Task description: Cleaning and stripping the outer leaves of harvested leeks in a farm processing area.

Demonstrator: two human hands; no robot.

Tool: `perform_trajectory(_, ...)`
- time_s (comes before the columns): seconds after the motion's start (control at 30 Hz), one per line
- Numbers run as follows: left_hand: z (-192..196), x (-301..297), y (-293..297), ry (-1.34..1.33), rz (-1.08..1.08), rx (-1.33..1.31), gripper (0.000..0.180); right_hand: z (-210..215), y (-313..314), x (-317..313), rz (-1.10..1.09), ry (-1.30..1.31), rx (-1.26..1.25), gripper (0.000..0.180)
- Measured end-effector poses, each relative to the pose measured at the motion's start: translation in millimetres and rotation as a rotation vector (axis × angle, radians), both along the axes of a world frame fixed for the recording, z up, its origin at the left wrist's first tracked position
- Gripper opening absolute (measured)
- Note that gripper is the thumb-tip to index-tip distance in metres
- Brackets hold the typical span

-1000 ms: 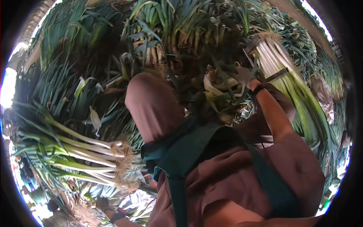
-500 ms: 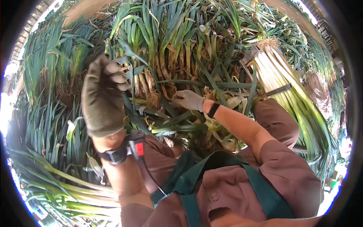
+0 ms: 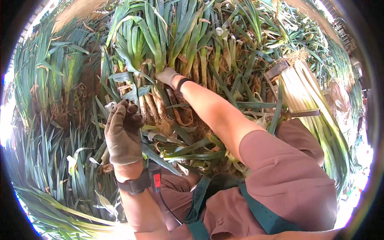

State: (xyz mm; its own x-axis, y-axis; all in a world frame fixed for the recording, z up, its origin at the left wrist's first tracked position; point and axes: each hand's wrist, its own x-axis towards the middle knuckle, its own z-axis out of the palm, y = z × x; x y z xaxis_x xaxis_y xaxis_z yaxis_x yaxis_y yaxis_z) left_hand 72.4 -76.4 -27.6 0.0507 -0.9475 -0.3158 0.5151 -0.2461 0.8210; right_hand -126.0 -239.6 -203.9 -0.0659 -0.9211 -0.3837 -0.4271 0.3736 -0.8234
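Note:
Upright leeks (image 3: 150,106) with green leaves, pale stems and soil-covered roots stand bunched before me. My right hand (image 3: 167,76), in a light glove, reaches into the bunch. Its fingers close round a leek (image 3: 160,60) just below the leaves, partly hidden among the stems. Lower and to the left, my left hand (image 3: 125,134) wears a brownish glove, palm side up, with its fingers curled in. Anything inside those fingers is hidden. A rooty leek end (image 3: 107,168) shows beside that wrist, but I cannot tell whether it belongs to something held.
Trimmed leeks (image 3: 308,92) lie on a metal-edged rack (image 3: 276,70) at the right. More leeks (image 3: 60,76) stand at the far left, and others (image 3: 76,222) lie at the lower left. Loose leaves (image 3: 196,152) litter the space before my knees.
My right hand has moved up and forward from the loose leaves to a standing leek. My left hand has come down and slightly right, its fingers still curled.

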Motion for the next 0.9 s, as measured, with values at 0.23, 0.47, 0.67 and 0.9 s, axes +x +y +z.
perform_trajectory(0.23,-7.0,-13.7,2.4,-0.257,-0.159,-0.063,0.021,80.4,139.5,-76.6,0.040,-0.119,-0.168,0.033)
perform_trajectory(0.47,-33.7,-78.2,30.7,-0.201,-0.507,0.148,0.034,111.1,327.6,-74.2,0.129,-0.038,-0.300,0.040)
perform_trajectory(0.67,-20.4,-123.1,88.3,-0.299,-0.666,-0.045,0.028,131.6,371.0,-96.0,0.030,-0.133,-0.369,0.060)
perform_trajectory(0.9,-22.4,-153.1,147.3,-0.215,-0.758,0.025,0.018,180.1,304.0,-132.1,-0.239,-0.462,-0.336,0.047)
